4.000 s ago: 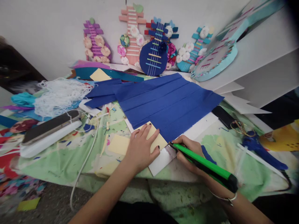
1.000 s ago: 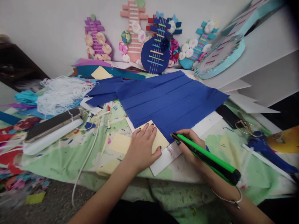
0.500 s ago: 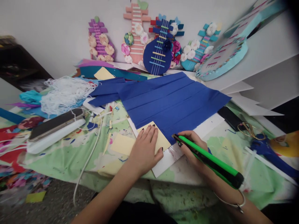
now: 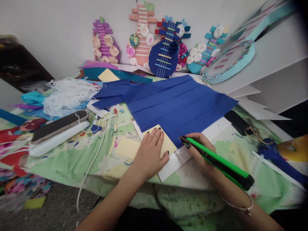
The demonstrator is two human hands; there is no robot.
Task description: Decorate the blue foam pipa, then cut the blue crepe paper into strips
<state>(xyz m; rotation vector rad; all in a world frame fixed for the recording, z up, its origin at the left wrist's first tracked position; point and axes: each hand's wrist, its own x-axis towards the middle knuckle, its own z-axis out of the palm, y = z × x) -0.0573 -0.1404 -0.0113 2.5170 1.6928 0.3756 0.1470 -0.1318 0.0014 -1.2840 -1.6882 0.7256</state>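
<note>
green painted table [image 4: 72, 157] full of craft scraps. left hand [image 4: 150, 154] flat, fingers together, pressing yellow card [image 4: 166, 141] near front edge. right hand [image 4: 201, 152] closed around green cutter [image 4: 216, 162], tip touching blue paper [image 4: 178, 104] edge. behind, paper guitars [image 4: 163, 51] against wall.

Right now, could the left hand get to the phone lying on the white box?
Probably yes. The left hand lies flat on the yellow card, holding nothing. Only loose scraps and a white cable lie on the table between it and the phone, nothing tall. It might need a stretch.
</note>
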